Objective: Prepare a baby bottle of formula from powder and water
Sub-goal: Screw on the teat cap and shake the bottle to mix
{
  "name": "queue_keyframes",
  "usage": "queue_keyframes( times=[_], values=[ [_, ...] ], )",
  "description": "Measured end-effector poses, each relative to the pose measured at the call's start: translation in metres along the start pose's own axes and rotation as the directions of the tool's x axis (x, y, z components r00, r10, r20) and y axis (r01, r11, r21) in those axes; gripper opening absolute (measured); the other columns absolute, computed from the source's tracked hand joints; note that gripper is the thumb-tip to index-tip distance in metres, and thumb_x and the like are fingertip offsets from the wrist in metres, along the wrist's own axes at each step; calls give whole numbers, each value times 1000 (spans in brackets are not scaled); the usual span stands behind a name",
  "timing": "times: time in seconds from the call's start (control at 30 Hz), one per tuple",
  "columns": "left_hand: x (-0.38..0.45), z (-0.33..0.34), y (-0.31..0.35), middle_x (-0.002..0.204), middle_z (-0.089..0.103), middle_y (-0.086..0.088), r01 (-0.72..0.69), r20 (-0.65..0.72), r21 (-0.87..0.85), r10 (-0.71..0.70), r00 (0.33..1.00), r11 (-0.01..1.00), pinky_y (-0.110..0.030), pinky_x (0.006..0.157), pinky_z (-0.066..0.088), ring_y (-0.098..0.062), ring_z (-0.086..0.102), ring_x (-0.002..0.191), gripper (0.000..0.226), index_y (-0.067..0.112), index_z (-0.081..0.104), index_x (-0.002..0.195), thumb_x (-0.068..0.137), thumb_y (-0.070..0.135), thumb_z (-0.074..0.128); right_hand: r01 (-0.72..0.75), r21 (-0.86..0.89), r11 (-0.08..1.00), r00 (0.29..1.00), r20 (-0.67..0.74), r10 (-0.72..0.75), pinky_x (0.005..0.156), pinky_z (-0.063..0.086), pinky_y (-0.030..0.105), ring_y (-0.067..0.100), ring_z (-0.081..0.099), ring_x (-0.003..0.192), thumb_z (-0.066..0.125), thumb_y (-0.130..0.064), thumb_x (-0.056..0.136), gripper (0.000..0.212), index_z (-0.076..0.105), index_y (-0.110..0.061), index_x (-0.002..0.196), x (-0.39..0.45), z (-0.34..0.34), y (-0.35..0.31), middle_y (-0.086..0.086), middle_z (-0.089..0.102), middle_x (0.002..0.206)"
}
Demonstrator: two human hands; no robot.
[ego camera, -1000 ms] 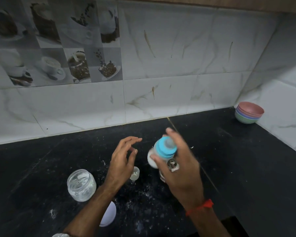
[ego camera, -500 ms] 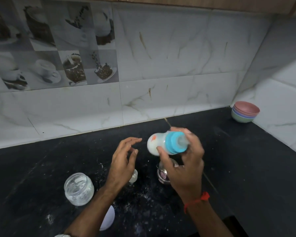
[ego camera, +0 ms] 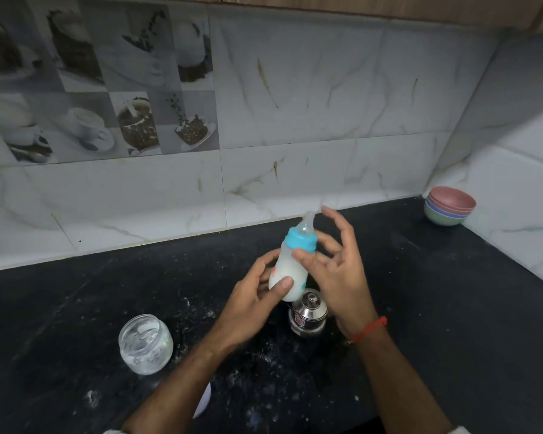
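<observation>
Mixing formula: we grip the bottle (ego camera: 287, 270) low w/ our left hand (ego camera: 251, 302), teat up, between both hands.
Right hand (ego camera: 336, 270) is spread, thumb on the bottle's side, holding nothing. We'd keep the blue collar (ego camera: 301, 240) tight & swirl till no lumps. Count: 1 bottle, 1 glass jar (ego camera: 145, 343) left of our hands, 1 steel pot (ego camera: 308, 313) under them, 1 bowl stack (ego camera: 449, 205) far right.

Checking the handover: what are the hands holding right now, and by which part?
The left hand grips the baby bottle round its lower body. The right hand touches its upper body with the thumb, fingers spread.
</observation>
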State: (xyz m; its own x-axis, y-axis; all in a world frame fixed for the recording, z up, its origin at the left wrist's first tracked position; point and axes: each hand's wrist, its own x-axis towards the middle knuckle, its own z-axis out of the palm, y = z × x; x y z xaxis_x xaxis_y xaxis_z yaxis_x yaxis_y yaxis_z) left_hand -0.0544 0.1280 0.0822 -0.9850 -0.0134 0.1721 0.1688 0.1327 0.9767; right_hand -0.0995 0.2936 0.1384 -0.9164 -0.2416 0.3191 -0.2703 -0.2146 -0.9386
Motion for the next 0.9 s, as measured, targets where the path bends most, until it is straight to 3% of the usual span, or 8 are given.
queue_keyframes(
  times=[0.17,0.27,0.43,0.5,0.6,0.7,0.8,0.9],
  values=[
    [6,7,24,133,73,-1,-104,-110,-98,93,990,990,-53,105,56,-23,71,121,89,23,52,147,75,62,86,50,25,998,998,41,-51,93,59,32,23,70,120,74,-14,95,54,55,-28,144,10,3,-30,7,70,132],
    [7,8,40,131,73,3,-161,-180,-92,143,973,983,-48,102,58,-20,72,120,85,22,56,145,76,63,85,75,21,997,996,51,-76,96,59,36,24,71,118,71,-17,96,50,56,-24,143,14,6,-48,8,70,132],
    [6,7,63,134,70,17,-241,-191,-111,217,957,964,-22,95,57,-6,69,119,62,32,55,146,88,51,70,158,5,987,987,33,-158,90,59,29,20,74,112,72,-17,96,51,56,-25,143,21,8,-71,5,71,128],
    [6,8,69,139,68,11,-250,-165,-171,223,961,953,-33,98,60,-15,71,119,57,33,49,151,98,47,63,194,3,981,981,11,-194,91,59,30,20,74,112,74,-16,94,52,57,-28,142,21,8,-76,7,71,129],
    [6,10,74,140,67,-7,-236,-141,-331,199,970,914,-46,89,64,-35,76,103,49,36,45,154,105,43,45,221,-1,975,975,-15,-221,93,60,33,21,73,113,78,-21,90,52,59,-35,137,19,11,-80,6,70,129],
    [6,11,75,136,67,-10,-213,-140,-444,167,976,870,-48,83,63,-33,73,92,52,36,46,154,104,49,40,227,4,974,973,-34,-227,95,60,38,21,73,114,79,-26,86,52,61,-38,133,16,14,-81,4,71,127],
    [6,9,72,138,64,-14,-201,-132,-477,157,979,856,-47,82,63,-32,72,91,65,29,38,160,100,54,47,229,-13,973,973,-40,-229,97,60,43,22,73,114,80,-26,86,54,60,-38,135,14,14,-81,4,71,129],
    [6,10,70,139,62,-13,-224,-132,-473,183,974,852,-46,84,63,-34,73,93,55,33,37,159,105,45,43,238,-26,971,970,-53,-239,99,59,48,23,73,115,79,-26,87,55,59,-36,137,13,13,-80,6,70,130]
  ],
)
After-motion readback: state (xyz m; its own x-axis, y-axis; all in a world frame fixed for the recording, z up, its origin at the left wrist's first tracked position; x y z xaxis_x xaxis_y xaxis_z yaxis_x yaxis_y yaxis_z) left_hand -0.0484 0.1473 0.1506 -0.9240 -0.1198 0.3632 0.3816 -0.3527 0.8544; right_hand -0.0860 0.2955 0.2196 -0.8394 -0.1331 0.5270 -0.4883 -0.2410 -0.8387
